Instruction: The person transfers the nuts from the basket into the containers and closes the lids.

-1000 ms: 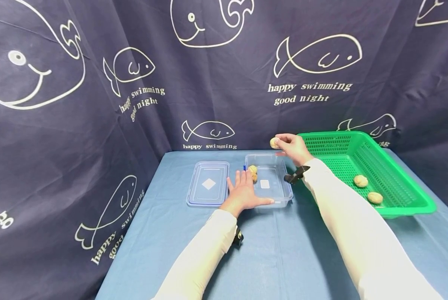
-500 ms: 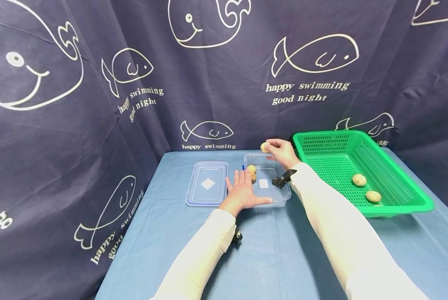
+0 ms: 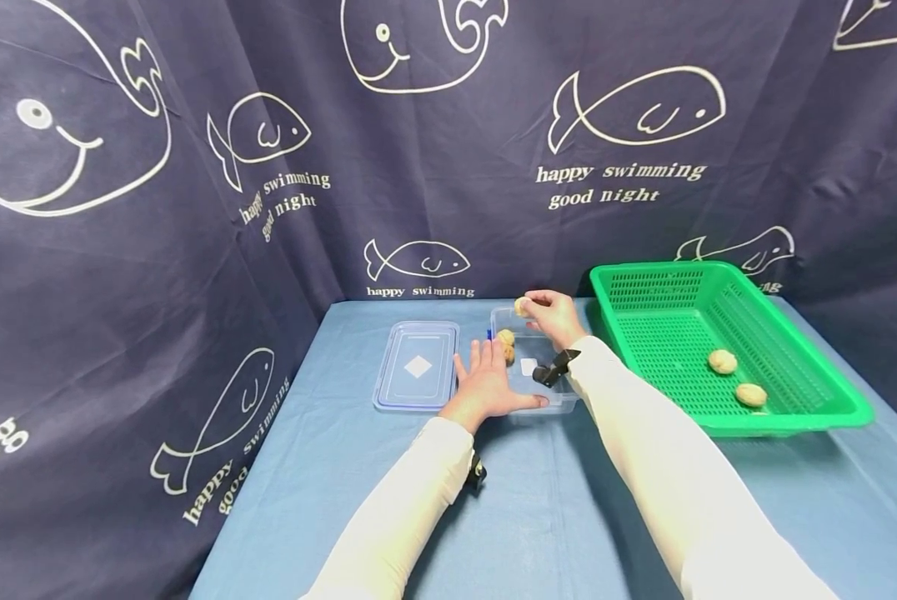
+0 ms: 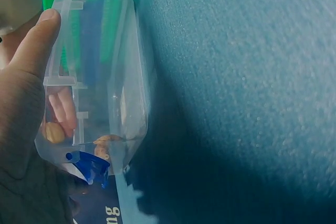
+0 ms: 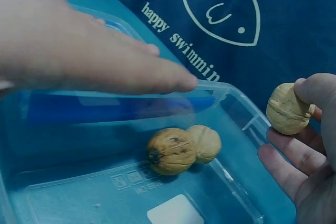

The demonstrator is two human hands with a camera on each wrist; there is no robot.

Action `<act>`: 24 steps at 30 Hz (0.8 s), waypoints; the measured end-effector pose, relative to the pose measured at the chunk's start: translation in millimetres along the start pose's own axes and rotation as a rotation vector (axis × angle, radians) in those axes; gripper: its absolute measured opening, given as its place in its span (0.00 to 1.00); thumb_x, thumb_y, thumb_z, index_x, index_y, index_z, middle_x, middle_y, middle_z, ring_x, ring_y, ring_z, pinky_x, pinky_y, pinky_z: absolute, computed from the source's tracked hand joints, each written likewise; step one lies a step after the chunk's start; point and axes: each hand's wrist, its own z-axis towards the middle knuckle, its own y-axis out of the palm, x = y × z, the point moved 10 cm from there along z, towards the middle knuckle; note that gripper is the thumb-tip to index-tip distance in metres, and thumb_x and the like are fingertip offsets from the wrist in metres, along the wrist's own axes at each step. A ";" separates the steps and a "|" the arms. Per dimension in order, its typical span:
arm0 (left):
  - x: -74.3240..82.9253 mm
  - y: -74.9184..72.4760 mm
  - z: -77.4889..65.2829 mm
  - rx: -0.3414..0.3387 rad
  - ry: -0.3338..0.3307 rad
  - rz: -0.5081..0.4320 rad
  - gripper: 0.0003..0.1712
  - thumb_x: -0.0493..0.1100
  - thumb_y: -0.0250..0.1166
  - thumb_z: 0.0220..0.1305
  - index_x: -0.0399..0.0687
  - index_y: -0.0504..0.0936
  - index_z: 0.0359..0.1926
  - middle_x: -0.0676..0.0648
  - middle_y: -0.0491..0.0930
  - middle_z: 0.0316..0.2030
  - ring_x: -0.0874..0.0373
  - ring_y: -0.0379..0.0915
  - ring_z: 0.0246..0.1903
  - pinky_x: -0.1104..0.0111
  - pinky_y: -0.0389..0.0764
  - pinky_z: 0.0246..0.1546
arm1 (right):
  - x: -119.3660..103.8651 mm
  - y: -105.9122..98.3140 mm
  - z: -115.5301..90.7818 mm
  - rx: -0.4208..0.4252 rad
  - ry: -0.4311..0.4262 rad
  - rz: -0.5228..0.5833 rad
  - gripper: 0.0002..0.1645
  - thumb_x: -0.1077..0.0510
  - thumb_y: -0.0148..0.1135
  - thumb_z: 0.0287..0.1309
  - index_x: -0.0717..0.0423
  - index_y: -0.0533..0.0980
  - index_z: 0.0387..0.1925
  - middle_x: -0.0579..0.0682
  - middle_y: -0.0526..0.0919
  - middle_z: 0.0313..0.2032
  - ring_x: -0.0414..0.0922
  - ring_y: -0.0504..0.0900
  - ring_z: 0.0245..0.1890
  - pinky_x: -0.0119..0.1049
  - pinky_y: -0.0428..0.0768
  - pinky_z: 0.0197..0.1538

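Note:
Between its thumb and fingers my right hand (image 3: 556,318) pinches a walnut (image 5: 289,108) above the far end of a clear plastic box (image 3: 542,406). Inside that box two walnuts (image 5: 171,151) lie against each other by the left wall. My left hand (image 3: 486,389) rests with spread, straight fingers on the box's left and near rim; its thumb (image 4: 44,35) shows along the rim in the left wrist view. A blue latch (image 4: 89,167) hangs from the box's side.
A green basket (image 3: 816,375) stands to the right with several walnuts (image 3: 722,362) in it, one mostly hidden behind its near rim. Left of the box lies a clear lid (image 3: 418,367) with a blue edge. A dark printed curtain hangs behind the blue-covered table (image 3: 523,517).
My right hand has moved left and slightly down with the walnut, from beside the basket to over the box's far end. The left hand has stayed where it was.

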 end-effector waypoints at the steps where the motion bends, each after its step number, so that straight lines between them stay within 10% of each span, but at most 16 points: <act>1: 0.3 -0.5 -0.1 0.002 0.001 0.000 0.80 0.84 0.66 0.42 0.42 0.41 0.81 0.41 0.44 0.80 0.44 0.30 0.79 0.39 0.34 0.73 | 0.7 0.7 -0.9 0.004 0.009 0.004 0.25 0.59 0.64 0.67 0.70 0.75 0.61 0.64 0.80 0.54 0.47 0.83 0.44 0.54 0.80 0.56; 24: 0.8 -1.3 -0.9 -0.001 -0.008 0.030 0.81 0.84 0.66 0.42 0.42 0.41 0.81 0.40 0.44 0.80 0.44 0.33 0.79 0.39 0.36 0.73 | 16.9 -0.3 -1.7 0.074 0.021 -0.045 0.22 0.62 0.63 0.66 0.71 0.76 0.57 0.62 0.81 0.48 0.52 0.84 0.42 0.56 0.81 0.53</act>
